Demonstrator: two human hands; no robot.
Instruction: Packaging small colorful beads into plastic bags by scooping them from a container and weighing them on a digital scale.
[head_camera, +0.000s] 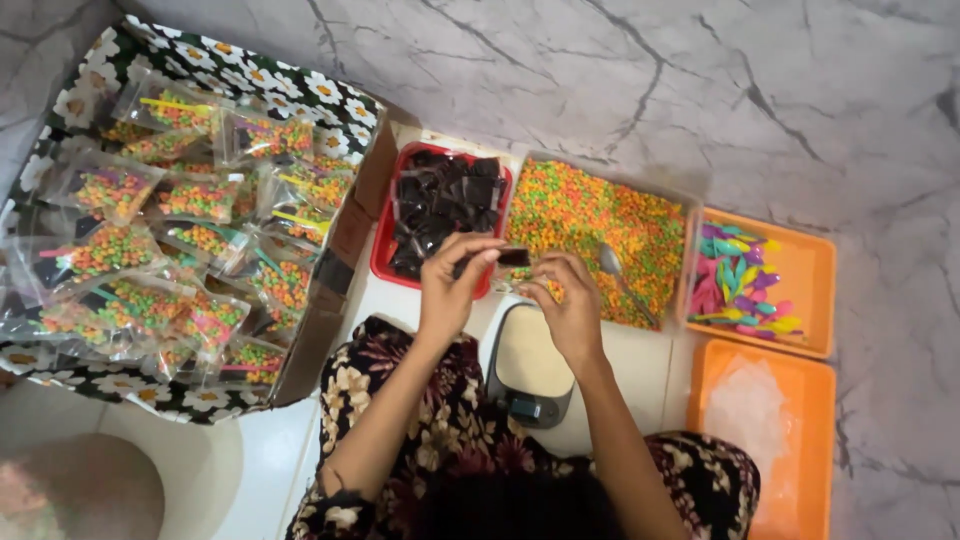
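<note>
A small kitchen scale (527, 365) sits on the floor nearest the person. Above it, the left hand (450, 285) and right hand (568, 300) both pinch one small dark packet (512, 257). Beyond lie a red tray (384, 240) of dark packets and a tray of coloured candy (590, 225).

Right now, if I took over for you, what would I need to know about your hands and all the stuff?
Left hand and right hand together pinch a small black cup above the kitchen scale.
More black cups sit in the red tray; colourful candy bits with a metal spoon fill the clear tray.
Plastic spoons lie in the upper orange tray; clear bags in the lower orange tray.
Done: many filled packets in the floral box.
Left: this cup looks unfilled, with plenty more waiting.
</note>
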